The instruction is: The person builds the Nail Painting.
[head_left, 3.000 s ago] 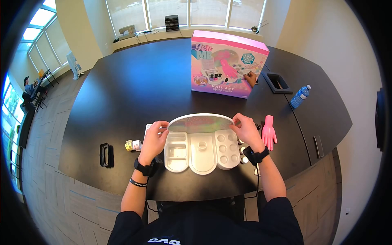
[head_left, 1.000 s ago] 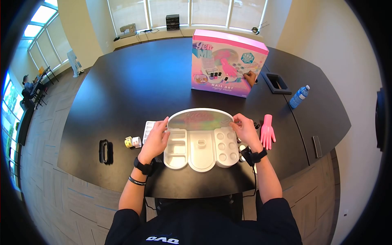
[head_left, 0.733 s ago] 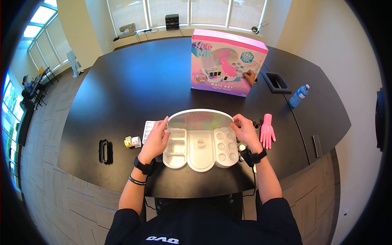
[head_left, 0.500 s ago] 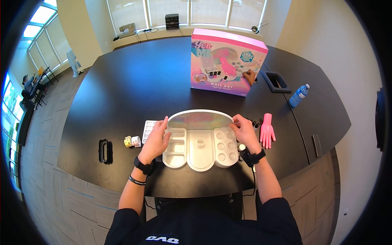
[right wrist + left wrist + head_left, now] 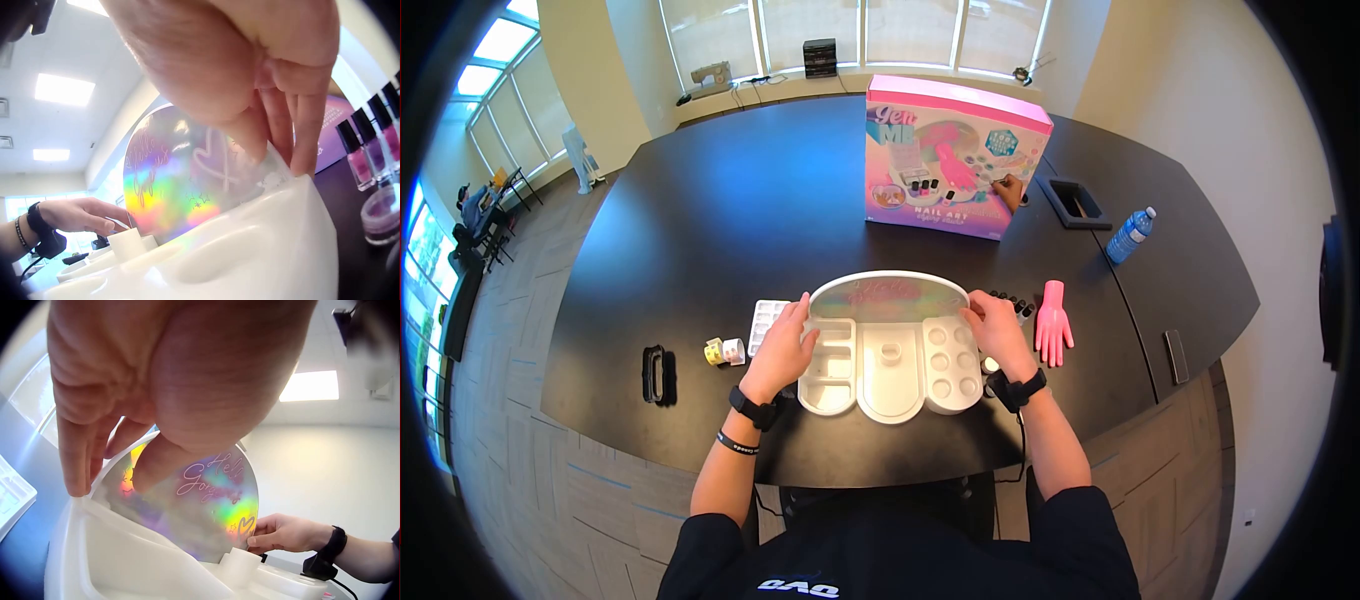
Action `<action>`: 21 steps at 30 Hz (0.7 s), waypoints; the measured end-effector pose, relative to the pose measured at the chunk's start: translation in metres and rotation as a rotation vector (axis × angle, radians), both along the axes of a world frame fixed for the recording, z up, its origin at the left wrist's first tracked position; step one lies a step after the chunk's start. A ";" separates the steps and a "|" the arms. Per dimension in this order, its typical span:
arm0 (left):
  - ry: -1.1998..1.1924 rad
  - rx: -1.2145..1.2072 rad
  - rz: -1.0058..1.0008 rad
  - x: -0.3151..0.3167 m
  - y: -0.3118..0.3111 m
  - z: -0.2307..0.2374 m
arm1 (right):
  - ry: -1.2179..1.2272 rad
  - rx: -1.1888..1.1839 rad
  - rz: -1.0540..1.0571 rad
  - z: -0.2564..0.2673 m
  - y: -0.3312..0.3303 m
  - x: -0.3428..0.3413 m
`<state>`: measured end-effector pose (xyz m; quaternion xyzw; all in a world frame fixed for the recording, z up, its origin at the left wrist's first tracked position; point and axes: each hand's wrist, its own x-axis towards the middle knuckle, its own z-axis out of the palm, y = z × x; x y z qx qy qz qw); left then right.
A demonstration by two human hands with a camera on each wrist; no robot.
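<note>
In front of the person stands a white nail art station [image 5: 890, 395] with a three-slot compartment at left, a rounded middle tray and several round wells at right. Along its back rises an iridescent curved panel [image 5: 890, 297] bearing the words "Hello Gorgeous" and a heart. At the panel's left end the left hand [image 5: 780, 348] holds the edge, thumb [image 5: 156, 465] across the front and fingers behind. The right hand [image 5: 998, 330] pinches the right end the same way, its thumb [image 5: 250, 144] on the shiny face. The panel's lower edge meets the station's back.
Nail polish bottles [image 5: 356, 156] and a small jar [image 5: 382, 215] stand right of the station, near a pink model hand [image 5: 1054, 325]. Left lie a white palette [image 5: 765, 325], sticker rolls [image 5: 725, 351] and a black frame [image 5: 656, 375]. Farther back are a box [image 5: 955, 160] and a water bottle [image 5: 1131, 236].
Both hands stay at the panel's ends. The right wrist has shifted slightly left and toward the person, and more of the polish bottles shows past that hand. The view has moved a little.
</note>
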<state>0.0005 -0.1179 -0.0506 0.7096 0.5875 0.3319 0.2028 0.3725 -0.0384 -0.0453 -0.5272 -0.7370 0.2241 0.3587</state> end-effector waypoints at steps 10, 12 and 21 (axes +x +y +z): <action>0.097 0.034 -0.004 0.000 0.000 -0.002 | -0.132 0.073 -0.053 0.004 -0.011 -0.008; 0.143 0.049 0.015 0.002 0.000 -0.004 | -0.109 0.070 -0.056 0.003 -0.011 -0.008; 0.186 0.034 0.049 0.007 -0.002 -0.002 | -0.104 0.098 -0.091 -0.002 -0.009 -0.009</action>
